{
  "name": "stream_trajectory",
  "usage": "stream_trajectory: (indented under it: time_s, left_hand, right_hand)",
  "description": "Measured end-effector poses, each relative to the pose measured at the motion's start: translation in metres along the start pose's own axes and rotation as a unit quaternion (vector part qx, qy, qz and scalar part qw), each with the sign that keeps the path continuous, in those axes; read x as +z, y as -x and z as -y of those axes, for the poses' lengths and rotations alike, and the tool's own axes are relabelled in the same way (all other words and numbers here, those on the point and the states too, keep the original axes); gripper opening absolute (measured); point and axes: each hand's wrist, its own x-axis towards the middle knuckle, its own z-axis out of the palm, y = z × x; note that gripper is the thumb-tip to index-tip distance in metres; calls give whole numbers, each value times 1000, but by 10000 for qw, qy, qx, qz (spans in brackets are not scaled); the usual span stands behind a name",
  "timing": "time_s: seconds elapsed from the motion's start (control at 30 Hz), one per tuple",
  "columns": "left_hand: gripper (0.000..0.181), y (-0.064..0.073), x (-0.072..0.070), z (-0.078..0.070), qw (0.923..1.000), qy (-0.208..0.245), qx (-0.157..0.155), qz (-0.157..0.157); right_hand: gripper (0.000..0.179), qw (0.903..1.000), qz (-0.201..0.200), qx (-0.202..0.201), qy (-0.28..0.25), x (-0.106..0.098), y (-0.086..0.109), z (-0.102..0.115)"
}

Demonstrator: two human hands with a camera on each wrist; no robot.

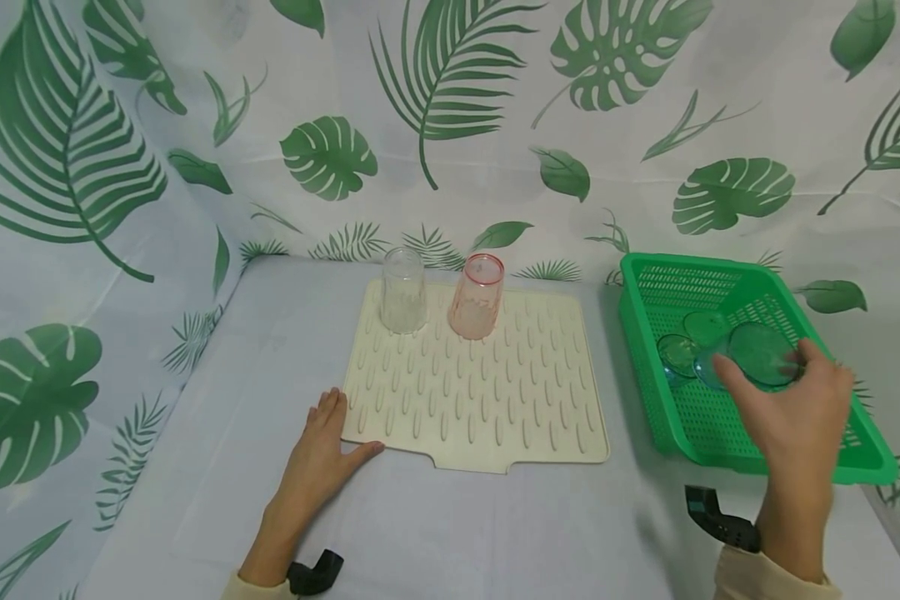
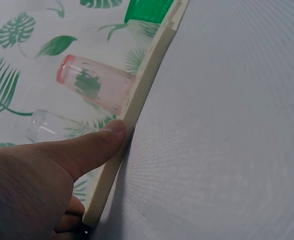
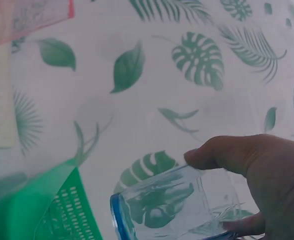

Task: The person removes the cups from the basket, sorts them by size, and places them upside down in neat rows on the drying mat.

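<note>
My right hand [image 1: 802,408] grips a see-through drinking glass [image 3: 159,200] between thumb and fingers, above the green basket [image 1: 675,429]. The glass has a blue end, which points away from the palm in the right wrist view. More glasses [image 1: 677,354] lie inside the basket, partly overlapped by the held one. At the near left corner of a cream ridged drying mat [image 1: 480,417] rests my left hand [image 1: 315,462], its thumb against the front edge and its fingers along the side. Toward the mat's back stand a clear glass [image 1: 403,292] and a pink glass [image 1: 477,298], the pink one's red end up.
A white cloth [image 1: 540,533] covers the table. Behind and to the left hangs a white sheet [image 1: 465,200] with green leaf prints. The basket's slatted walls rise to the right of the mat, with a strip of table between them.
</note>
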Motion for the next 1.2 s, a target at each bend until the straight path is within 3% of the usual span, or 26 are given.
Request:
stream_trajectory:
  time_s: [0.13, 0.23, 0.47, 0.6, 0.93, 1.03, 1.2]
  left_hand:
    - [104, 1, 2, 1, 10000, 17, -56, 1]
    - [105, 2, 2, 1, 9999, 66, -89, 6]
    - [105, 3, 1, 1, 9999, 81, -99, 20]
    - [105, 3, 1, 1, 9999, 98, -102, 48]
    - [105, 3, 0, 0, 9999, 113, -96, 66]
    - [104, 2, 0, 0, 9999, 99, -58, 12]
    - [103, 2, 1, 2, 9999, 86, -26, -52]
  right_hand:
    - [83, 9988, -310, -150, -354, 0, 8, 8]
    - [77, 9950, -520, -480, -711, 1, 14, 12]
    - [74, 9741, -763, -1290, -1692, 9, 28, 23]
    - [77, 9670, -682, -1591, -1868, 15, 34, 30]
    - [80, 9650, -266, -1772, -1914, 30, 46, 45]
    - [81, 9595, -127, -1979, -2000, 34, 49, 48]
    - [82, 9421, 152, -2502, -2229, 42, 53, 53]
